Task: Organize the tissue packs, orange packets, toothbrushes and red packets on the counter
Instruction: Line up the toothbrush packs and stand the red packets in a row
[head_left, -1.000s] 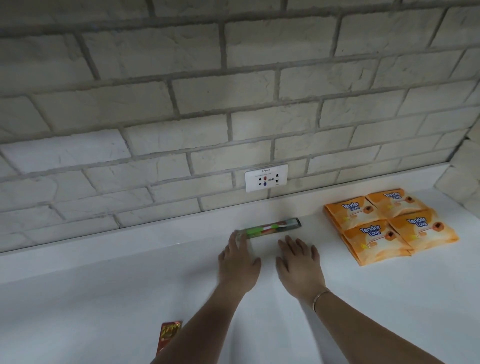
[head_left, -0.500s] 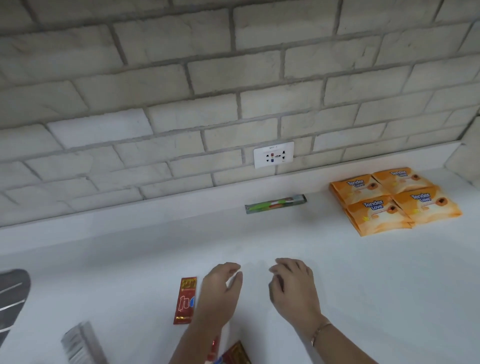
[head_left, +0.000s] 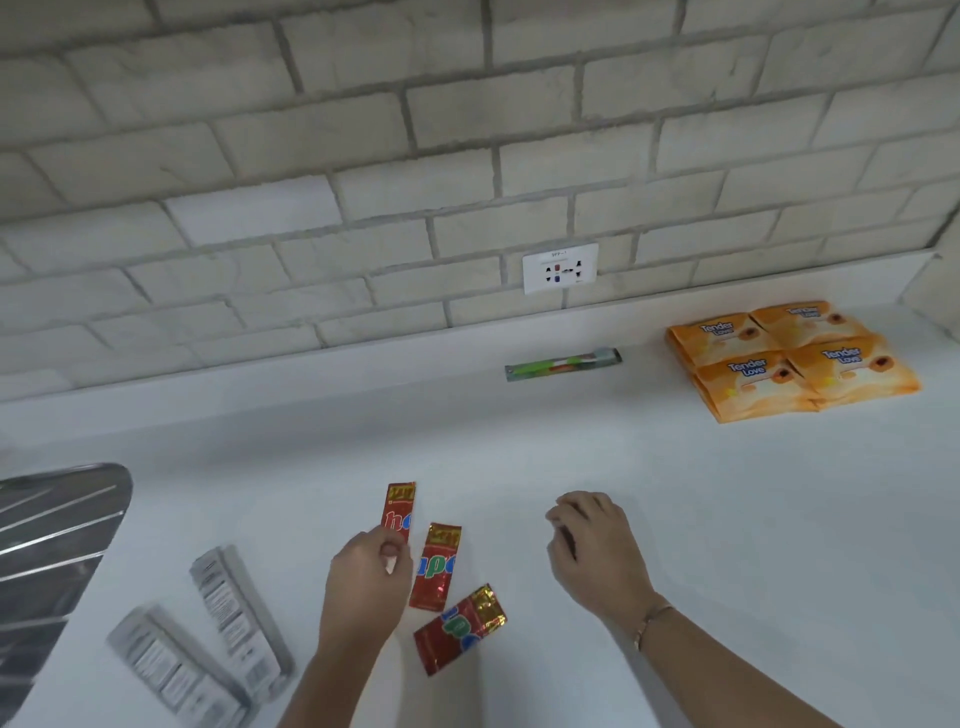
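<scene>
Left hand (head_left: 369, 582): forearm reaching in from the bottom edge, well below-left of the wall socket (head_left: 560, 267); thumb and forefinger curled, pinching the near end of the upper red packet (head_left: 401, 503). Two more red packets (head_left: 435, 566): flat on the counter (head_left: 675, 493), just right of that hand. Right hand (head_left: 592, 551): palm down, well below the socket, fingers loosely curled, holding nothing. Packaged toothbrush (head_left: 563, 365): flat, just below the socket. Orange packets (head_left: 789, 358): four, grouped right of the socket. Blurred grey-white flat packs (head_left: 234, 618): far below-left of the socket.
</scene>
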